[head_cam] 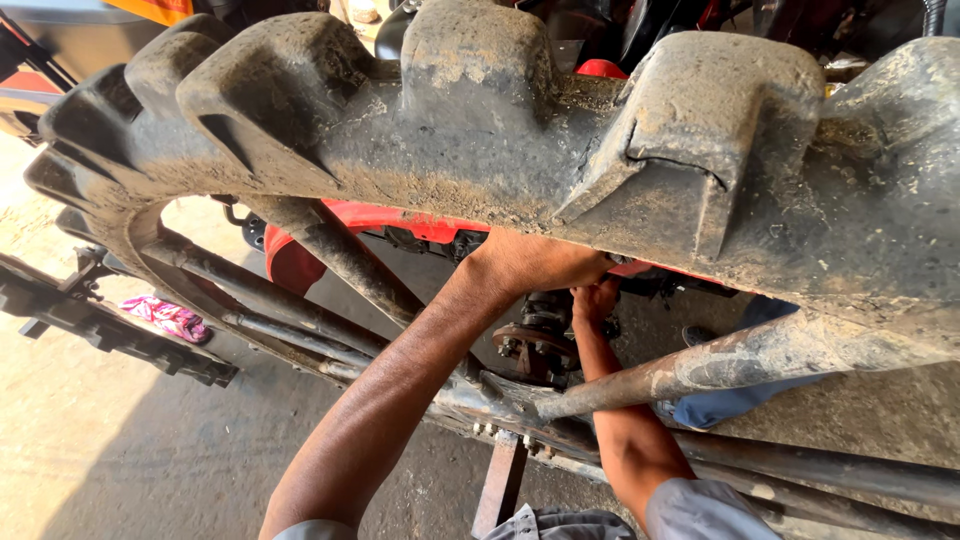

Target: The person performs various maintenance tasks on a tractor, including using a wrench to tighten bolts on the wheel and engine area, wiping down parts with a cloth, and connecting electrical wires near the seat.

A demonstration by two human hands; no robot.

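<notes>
Reaching two hands point(545, 262) point(595, 300) under one tyre point(520, 130)

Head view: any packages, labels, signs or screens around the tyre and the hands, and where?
None that can be made out: no package, label, sign or screen shows.
Nearest candidate: an orange-yellow panel at the top left edge, cut off by the frame, too little visible to tell what it is.
Pink patterned cloth on the floor at left is a rag, not a package.
</notes>
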